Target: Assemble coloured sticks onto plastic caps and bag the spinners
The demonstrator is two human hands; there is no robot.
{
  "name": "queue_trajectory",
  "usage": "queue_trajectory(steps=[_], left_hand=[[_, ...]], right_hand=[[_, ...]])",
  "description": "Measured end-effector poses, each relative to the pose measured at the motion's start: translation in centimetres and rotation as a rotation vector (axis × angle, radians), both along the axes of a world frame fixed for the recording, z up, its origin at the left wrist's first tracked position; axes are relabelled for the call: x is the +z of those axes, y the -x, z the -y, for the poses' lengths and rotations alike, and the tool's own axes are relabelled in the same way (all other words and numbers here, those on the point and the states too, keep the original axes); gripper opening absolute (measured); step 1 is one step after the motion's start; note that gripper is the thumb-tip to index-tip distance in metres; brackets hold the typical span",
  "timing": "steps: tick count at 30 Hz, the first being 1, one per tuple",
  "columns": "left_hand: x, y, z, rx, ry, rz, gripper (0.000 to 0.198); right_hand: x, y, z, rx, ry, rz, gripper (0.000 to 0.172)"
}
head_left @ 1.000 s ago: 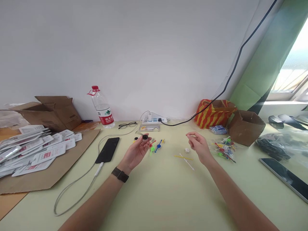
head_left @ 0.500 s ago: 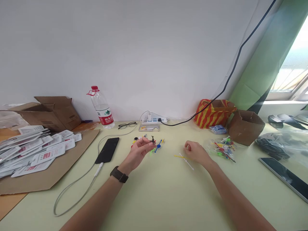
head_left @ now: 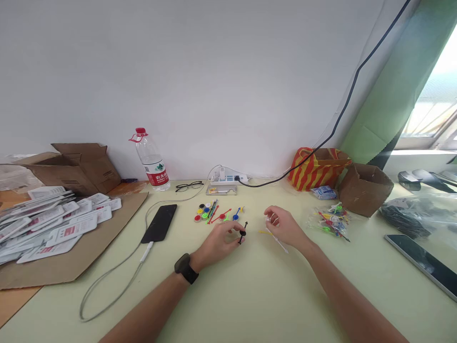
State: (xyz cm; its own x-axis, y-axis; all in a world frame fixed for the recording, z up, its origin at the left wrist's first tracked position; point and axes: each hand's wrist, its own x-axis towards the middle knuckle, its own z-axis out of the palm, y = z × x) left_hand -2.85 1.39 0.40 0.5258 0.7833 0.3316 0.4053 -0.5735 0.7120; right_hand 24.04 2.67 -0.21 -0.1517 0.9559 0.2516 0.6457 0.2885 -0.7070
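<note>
My left hand holds a black arrow piece with a round hub between its thumb and fingers, just above the table. My right hand has its fingers curled together at the upper end of a white arrow; whatever is between the fingertips is too small to make out. A yellow arrow lies beside the white one. Behind my left hand are several coloured discs, a red arrow and a blue arrow piece.
A bag of coloured parts lies right of my right hand. A phone with a cable, a water bottle, glasses and a power strip stand or lie around. A tablet is far right.
My left hand has moved right and nearer with the black piece, uncovering the discs and arrows behind. My right hand has shifted slightly left, over the white arrow's upper end.
</note>
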Motion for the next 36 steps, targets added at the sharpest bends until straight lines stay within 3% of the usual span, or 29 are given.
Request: queue_trajectory(steps=[4,10,14,18,20,24,29,32,36], left_hand=[[-0.9,0.1,-0.3,0.031,-0.194,-0.102,0.037],[-1.1,0.4,-1.0,0.138,-0.361,-0.082,0.061],[-0.1,0.0,0.1,0.047,-0.316,-0.061,0.039],[0.8,-0.5,1.5,-0.104,-0.178,-0.178,0.022],[0.8,-0.6,1.9,-0.143,-0.157,-0.216,0.023],[0.4,-0.4,1.8,-0.141,-0.155,-0.274,0.048],[0.4,-0.7,2.1,-0.174,-0.157,-0.338,0.067],[0.6,-1.3,2.5,-0.219,-0.175,-0.332,0.063],[0.3,-1.6,2.3,-0.22,-0.159,-0.264,0.035]], right_hand=[[1.0,0.4,0.5,0.186,0.067,-0.194,0.018],[1.7,-0.7,0.5,0.096,0.028,-0.121,0.014],[1.9,-1.6,0.6,0.159,0.142,-0.045,0.013],[2.1,-2.0,1.2,0.235,0.272,0.031,0.014],[2.0,-2.2,1.3,0.225,0.289,0.1,0.013],[1.8,-2.5,1.3,0.193,0.283,0.207,0.022],[1.2,-2.5,1.1,0.244,0.317,0.17,0.034],[0.6,-2.5,1.0,0.257,0.312,0.124,0.032],[0.1,-2.5,0.7,0.243,0.26,0.085,0.026]])
